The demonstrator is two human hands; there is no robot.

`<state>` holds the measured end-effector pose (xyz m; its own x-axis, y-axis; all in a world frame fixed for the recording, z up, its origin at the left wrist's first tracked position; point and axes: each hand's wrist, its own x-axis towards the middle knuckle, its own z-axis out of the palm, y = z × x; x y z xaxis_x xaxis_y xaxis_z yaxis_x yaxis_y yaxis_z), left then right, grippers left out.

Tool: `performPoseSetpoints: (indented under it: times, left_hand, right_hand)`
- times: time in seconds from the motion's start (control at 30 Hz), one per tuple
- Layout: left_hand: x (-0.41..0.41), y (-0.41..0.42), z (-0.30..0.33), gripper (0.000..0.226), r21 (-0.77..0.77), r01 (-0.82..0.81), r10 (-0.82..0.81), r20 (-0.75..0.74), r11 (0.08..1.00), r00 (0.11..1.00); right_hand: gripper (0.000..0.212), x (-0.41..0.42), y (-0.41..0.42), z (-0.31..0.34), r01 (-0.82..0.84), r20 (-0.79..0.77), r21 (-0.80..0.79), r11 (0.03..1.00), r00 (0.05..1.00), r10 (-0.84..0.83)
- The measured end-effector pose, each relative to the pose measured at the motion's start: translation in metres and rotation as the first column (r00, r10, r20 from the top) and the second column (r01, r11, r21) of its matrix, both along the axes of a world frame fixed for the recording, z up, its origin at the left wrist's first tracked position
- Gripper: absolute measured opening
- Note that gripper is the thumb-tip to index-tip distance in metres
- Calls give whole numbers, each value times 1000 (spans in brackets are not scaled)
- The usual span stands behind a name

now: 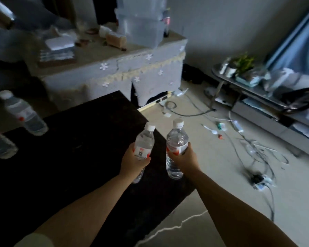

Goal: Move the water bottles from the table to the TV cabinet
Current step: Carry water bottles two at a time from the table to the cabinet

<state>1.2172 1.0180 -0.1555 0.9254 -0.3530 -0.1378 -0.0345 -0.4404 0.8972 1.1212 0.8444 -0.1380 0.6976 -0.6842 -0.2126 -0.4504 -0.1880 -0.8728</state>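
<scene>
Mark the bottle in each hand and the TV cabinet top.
left-hand bottle (144, 139), head view, clear body above the label
right-hand bottle (177, 139), head view, upper body below the neck
TV cabinet (257, 90), head view, bare part of its glossy top

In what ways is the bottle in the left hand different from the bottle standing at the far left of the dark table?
The held bottle is off the table, gripped at its label by the left hand; the table bottle stands free on the dark table, touched by no hand. The held bottle looks sharp; the table bottle is blurred. Both are clear, white-capped, with a red-and-white label.
</scene>
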Motion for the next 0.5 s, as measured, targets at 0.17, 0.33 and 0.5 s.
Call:
performPoseSetpoints:
  times: [0.17, 0.33, 0.5]
  left_hand:
    - [-46, -108, 19, 52, -49, 175, -174, 27, 983, 984]
    - [-109, -211, 38, 47, -4, 340, -340, 24, 940, 940]
    - [-177, -297, 46, 41, 34, 479, -480, 57, 877, 875]
  right_hand:
    - [54, -74, -85, 14, 180, 4, -18, 983, 984, -180]
    - [49, -164, -164, 24, 357, 17, -71, 931, 934, -357]
    - [56, -257, -221, 29, 487, 39, -119, 865, 873, -486]
